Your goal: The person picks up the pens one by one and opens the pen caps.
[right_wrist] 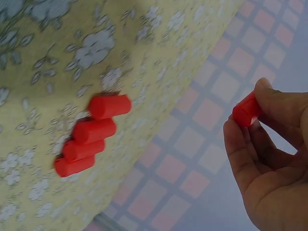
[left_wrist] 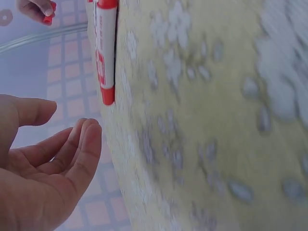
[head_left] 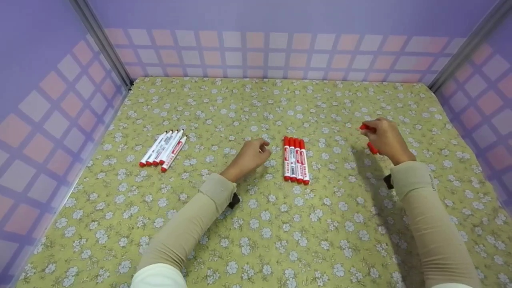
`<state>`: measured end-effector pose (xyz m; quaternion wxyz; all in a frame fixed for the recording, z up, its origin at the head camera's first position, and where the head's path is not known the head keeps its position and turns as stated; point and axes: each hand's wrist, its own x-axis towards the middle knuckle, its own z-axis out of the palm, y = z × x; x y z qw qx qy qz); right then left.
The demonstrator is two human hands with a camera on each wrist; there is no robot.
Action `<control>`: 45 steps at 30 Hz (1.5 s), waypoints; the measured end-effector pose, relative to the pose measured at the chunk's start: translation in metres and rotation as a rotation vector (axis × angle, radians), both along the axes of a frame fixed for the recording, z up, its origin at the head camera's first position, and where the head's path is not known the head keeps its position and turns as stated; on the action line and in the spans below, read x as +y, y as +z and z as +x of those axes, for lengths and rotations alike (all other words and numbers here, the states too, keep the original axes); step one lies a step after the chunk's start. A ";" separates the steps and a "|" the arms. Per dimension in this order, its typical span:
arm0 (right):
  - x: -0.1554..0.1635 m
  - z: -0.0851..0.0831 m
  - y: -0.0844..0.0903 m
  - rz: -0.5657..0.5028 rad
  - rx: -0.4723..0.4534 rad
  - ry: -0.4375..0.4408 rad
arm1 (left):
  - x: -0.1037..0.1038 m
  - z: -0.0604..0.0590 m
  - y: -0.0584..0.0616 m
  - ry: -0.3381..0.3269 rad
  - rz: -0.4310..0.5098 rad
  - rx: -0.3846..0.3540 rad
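Gripping a red marker [head_left: 371, 141] lengthwise front-to-back, right hand [head_left: 387, 140].

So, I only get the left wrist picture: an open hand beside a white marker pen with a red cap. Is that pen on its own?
Observer: No. The head view shows four red-and-white marker pens lying side by side on the flowered yellow cloth.
Operator: And that red bit in the far hand?
Observer: The right hand holds another red marker pen.
Operator: Anything else?
Observer: A second bunch of white markers with red ends lies well to the left of the left hand.
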<state>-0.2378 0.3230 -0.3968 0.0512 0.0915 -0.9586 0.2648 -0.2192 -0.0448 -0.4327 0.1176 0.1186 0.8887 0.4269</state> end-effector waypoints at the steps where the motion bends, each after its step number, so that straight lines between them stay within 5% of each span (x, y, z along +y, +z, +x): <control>1: 0.004 -0.001 -0.001 -0.013 -0.012 -0.011 | 0.003 0.000 -0.001 -0.002 -0.005 -0.005; 13: 0.045 -0.007 -0.011 -0.051 -0.208 -0.146 | 0.032 -0.003 -0.007 -0.017 0.026 -0.125; 22: 0.064 -0.005 -0.020 -0.056 -0.295 -0.194 | 0.041 -0.009 -0.012 0.024 -0.024 -0.172; 29: 0.073 -0.004 -0.026 -0.046 -0.363 -0.251 | 0.045 -0.013 -0.017 0.056 0.023 -0.215; 45: 0.082 0.000 -0.032 -0.050 -0.411 -0.280 | 0.056 -0.019 -0.017 0.056 0.091 -0.203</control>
